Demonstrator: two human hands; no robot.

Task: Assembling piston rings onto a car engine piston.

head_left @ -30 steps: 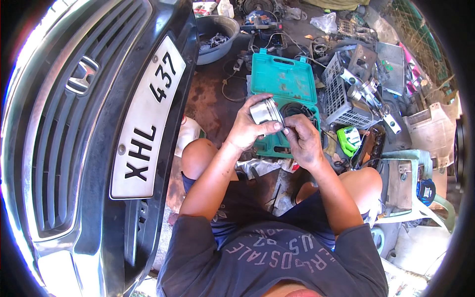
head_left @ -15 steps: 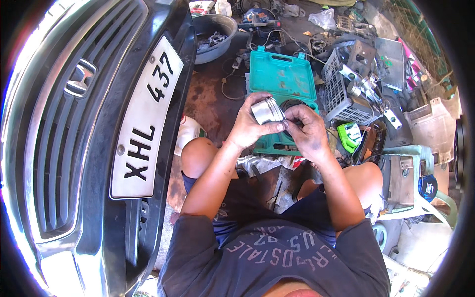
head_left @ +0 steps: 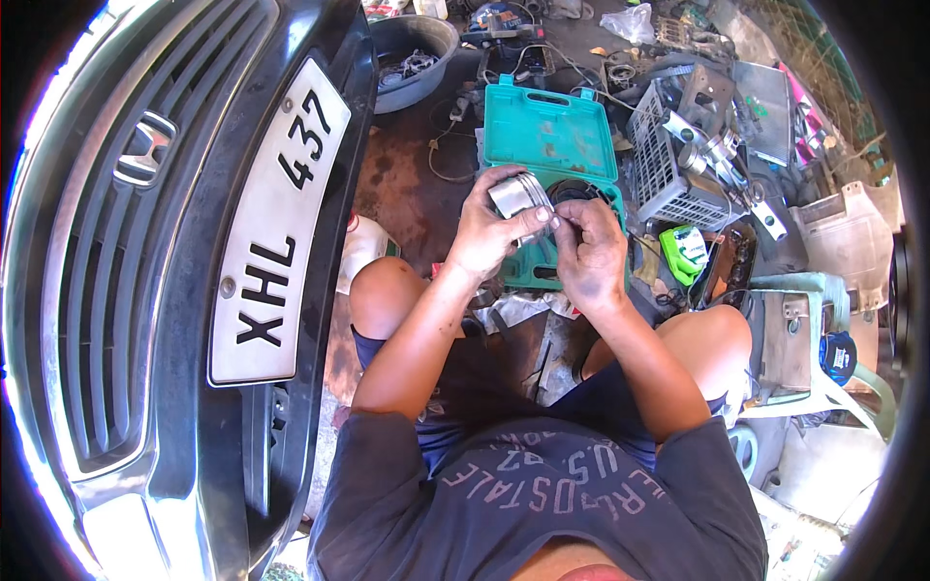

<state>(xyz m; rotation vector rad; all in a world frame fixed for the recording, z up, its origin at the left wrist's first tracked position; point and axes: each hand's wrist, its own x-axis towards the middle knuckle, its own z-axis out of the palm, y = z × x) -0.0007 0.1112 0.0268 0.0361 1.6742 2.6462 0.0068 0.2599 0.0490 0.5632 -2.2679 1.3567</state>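
Note:
A silvery engine piston (head_left: 518,197) with grooves round one end is gripped in my left hand (head_left: 481,230). The fingers wrap its far side and the thumb presses along its near side. My right hand (head_left: 593,250) is at the grooved end, thumb and forefinger pinched together at the rim. Whatever sits in that pinch is too small to make out. Both hands are raised above an opened teal tool case (head_left: 550,136), whose lower half is partly hidden behind them. A dark coiled item (head_left: 581,191) lies in the case behind my right hand.
A car's front bumper (head_left: 334,194) fills the left side. Beyond the case stands a grey basin (head_left: 426,73). To the right are a grey plastic crate (head_left: 654,160) with metal parts, a bright green pack (head_left: 684,254) and a pale green chair (head_left: 823,387).
The view has shifted slightly. My right hand's fingers have drawn closer together at the piston's grooved rim, while my left hand keeps its hold.

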